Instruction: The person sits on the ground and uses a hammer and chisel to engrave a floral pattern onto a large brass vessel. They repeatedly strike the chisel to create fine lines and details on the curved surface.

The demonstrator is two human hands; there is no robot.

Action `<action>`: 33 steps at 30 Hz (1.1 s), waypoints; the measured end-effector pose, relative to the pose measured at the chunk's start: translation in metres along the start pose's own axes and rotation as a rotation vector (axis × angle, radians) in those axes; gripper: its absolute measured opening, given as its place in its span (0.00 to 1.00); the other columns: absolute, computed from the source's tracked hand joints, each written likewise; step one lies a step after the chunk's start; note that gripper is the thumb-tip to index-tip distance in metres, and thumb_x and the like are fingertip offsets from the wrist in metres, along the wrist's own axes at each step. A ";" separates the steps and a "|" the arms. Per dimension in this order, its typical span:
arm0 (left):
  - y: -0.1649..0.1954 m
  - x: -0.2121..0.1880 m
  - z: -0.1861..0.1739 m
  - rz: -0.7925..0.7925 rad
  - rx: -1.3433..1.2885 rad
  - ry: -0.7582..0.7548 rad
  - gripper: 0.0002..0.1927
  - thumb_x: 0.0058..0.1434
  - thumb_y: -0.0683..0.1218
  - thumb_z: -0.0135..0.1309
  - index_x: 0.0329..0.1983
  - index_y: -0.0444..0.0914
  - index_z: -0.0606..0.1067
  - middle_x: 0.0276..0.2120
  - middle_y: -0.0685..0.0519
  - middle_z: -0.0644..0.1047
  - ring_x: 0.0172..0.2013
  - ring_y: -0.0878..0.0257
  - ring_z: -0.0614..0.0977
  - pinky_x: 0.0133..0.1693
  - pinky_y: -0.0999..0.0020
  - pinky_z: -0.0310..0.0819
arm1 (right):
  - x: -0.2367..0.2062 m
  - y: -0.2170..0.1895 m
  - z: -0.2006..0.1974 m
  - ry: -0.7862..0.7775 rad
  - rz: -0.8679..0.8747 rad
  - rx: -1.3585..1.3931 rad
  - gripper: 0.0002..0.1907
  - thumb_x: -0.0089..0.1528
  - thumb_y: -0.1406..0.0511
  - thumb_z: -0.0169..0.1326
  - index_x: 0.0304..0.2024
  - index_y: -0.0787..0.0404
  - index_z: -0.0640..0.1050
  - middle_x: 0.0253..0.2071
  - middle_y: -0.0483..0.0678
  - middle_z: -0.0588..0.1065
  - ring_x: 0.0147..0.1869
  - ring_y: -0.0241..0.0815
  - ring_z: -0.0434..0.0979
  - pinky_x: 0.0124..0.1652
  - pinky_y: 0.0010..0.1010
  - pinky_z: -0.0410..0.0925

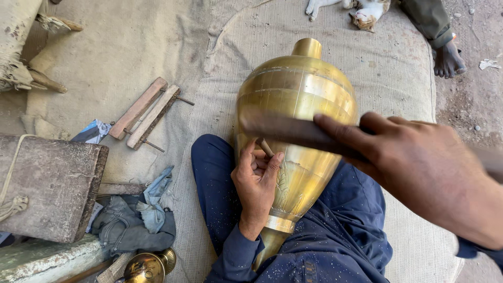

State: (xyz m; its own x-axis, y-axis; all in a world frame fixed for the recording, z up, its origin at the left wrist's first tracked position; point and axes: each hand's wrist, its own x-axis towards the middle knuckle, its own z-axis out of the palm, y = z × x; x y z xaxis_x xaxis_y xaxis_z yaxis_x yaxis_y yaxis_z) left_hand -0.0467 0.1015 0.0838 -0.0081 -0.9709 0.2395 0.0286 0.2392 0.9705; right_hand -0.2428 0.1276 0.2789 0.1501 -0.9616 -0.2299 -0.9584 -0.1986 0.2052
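Starting at the left edge, there's a worn wooden block [50, 186] with a rope over it, a heap of grey and blue rags [139, 217] beside it, and two flat wooden slats [145, 112] lying on the sacking further up. None of that is being touched.

Moving in, the big brass vase [296, 131] lies across the person's lap on the blue trousers, long axis running nearly straight away from the body: narrow neck pointing up and away, foot tucked down toward the belly. The left hand [257, 186] sits against the vase's left flank, low on the body, fingers [272, 165] pinched closed around a thin chisel-like punch [264, 147] whose tip points into the brass. Some engraved pattern shows just right of that hand.

Then the right hand [424, 167], closer to the camera and above the vase, is clenched round a blurred dark hammer or mallet [288, 128] that stretches leftward across the belly, its head hovering right over the punch. So the punch lies down-left of the right fist.

Top right, a cat [361, 10] and someone else's bare foot [448, 60] rest on the mat.
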 end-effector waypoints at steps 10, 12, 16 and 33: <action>-0.013 0.006 -0.006 0.065 0.115 -0.136 0.24 0.63 0.42 0.63 0.62 0.36 0.73 0.31 0.52 0.83 0.30 0.69 0.86 0.31 0.76 0.85 | -0.012 0.002 -0.001 -0.022 0.045 -0.087 0.38 0.61 0.45 0.50 0.74 0.32 0.61 0.34 0.36 0.75 0.27 0.32 0.79 0.30 0.28 0.77; -0.016 0.011 -0.007 0.147 0.122 -0.190 0.16 0.65 0.42 0.65 0.55 0.40 0.77 0.32 0.52 0.84 0.32 0.68 0.87 0.32 0.75 0.86 | -0.015 0.004 0.006 -0.051 0.083 -0.050 0.38 0.60 0.44 0.51 0.73 0.30 0.62 0.34 0.35 0.75 0.27 0.32 0.79 0.30 0.27 0.77; -0.015 0.017 -0.010 0.137 0.151 -0.267 0.30 0.60 0.43 0.66 0.66 0.41 0.72 0.30 0.52 0.83 0.29 0.68 0.85 0.31 0.73 0.84 | -0.024 0.009 0.020 -0.096 0.181 -0.008 0.39 0.59 0.43 0.52 0.73 0.31 0.61 0.34 0.34 0.76 0.26 0.31 0.79 0.31 0.25 0.77; 0.016 0.054 -0.014 0.155 0.238 -0.756 0.26 0.57 0.43 0.65 0.60 0.41 0.77 0.43 0.48 0.84 0.37 0.63 0.88 0.40 0.69 0.85 | -0.082 -0.001 0.120 0.405 0.337 0.728 0.40 0.50 0.56 0.68 0.66 0.46 0.73 0.48 0.49 0.81 0.41 0.43 0.83 0.40 0.37 0.76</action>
State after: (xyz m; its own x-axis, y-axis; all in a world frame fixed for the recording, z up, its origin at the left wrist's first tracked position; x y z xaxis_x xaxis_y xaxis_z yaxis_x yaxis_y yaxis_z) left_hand -0.0325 0.0526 0.1121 -0.6980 -0.6739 0.2421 -0.1277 0.4498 0.8839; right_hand -0.2834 0.2289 0.1833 -0.2247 -0.9677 0.1146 -0.8632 0.1431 -0.4842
